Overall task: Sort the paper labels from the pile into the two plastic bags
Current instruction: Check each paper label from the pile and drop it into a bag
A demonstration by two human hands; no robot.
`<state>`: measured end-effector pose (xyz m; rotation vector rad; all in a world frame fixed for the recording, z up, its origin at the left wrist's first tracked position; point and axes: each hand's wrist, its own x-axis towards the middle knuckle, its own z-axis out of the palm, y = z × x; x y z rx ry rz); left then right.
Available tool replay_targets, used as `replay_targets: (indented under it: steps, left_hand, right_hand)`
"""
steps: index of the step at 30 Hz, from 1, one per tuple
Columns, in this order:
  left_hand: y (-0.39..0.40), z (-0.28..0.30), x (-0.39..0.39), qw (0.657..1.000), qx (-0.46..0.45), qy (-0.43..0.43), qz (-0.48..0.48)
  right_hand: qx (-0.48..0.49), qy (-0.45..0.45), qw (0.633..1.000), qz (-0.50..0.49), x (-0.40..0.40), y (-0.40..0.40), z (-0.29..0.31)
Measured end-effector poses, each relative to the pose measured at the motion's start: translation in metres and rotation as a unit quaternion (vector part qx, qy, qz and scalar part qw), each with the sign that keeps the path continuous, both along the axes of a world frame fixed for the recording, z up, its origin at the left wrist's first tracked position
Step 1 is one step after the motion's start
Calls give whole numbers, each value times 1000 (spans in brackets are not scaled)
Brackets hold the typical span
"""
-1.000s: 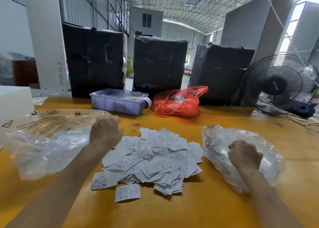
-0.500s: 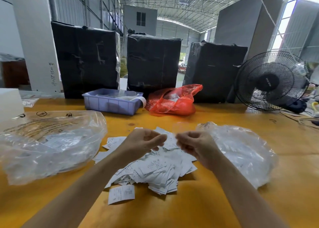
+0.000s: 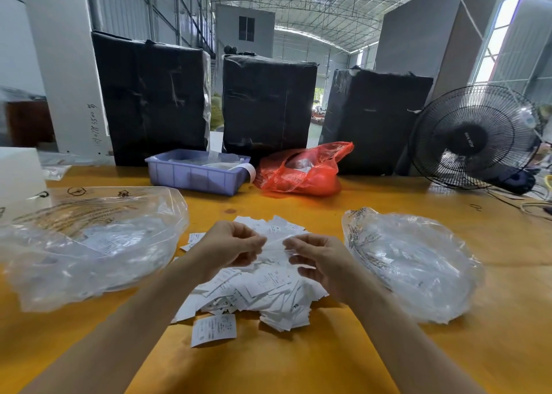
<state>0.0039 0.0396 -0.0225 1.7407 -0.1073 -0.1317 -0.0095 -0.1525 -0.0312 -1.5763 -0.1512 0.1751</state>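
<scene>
Now back from the two plastic bags, both hands meet mid-frame above the pile, fingers pinching one label for sorting.

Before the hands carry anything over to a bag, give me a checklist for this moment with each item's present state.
1. Both hands over the pile: ok, left hand and right hand hang above it.
2. Label held between the hands: cannot tell; only a blurred strip shows at the fingertips.
3. Size mark on that strip readable: cannot tell.
4. Left bag within reach and holding labels: ok.
5. Right bag beside the pile: ok; how wide its mouth stands open: cannot tell.
6. Stray label lies apart at the pile's near edge: not ok.
</scene>
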Motion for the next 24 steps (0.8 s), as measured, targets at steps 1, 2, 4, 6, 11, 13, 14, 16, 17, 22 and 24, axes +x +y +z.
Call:
replay_targets:
  steps: [1,2,4,6,11,13,14,16,17,22,24]
  left_hand:
    - [1,-1,0,999,34,14,-26]
    - [1,-1,-1,996,67,19,-54]
    - [-1,-2,-2,990,99,6,-96]
    - [-4,-3,-4,989,93,-22,-111]
    - [-2,-7,0,990,111,-63,-53]
    - [1,-6,2,992,99,-75,10]
    - [3,-6,4,992,85,-79,40]
    - [7,-6,6,992,53,-74,83]
    - [9,-6,7,992,42,-70,98]
    - [15,-6,11,990,25,-57,124]
    - [14,-6,11,991,24,-55,118]
  right_hand:
    - [-8,-7,1000,-9,0,1,0]
    - [-28,-17,999,-9,0,1,0]
    - [-78,-42,996,7,-1,3,-2]
    - [-108,-63,992,26,-2,6,-4]
    - [-131,-141,981,-10,0,12,-10]
    - [-227,-205,951,-45,3,15,-16]
    - [-288,-231,928,-48,4,17,-20]
    - [-375,-247,894,-15,4,21,-28]
    - [-408,-244,880,9,4,23,-33]
    - [-472,-245,846,18,10,25,-40]
    - [-477,-256,841,-13,14,20,-38]
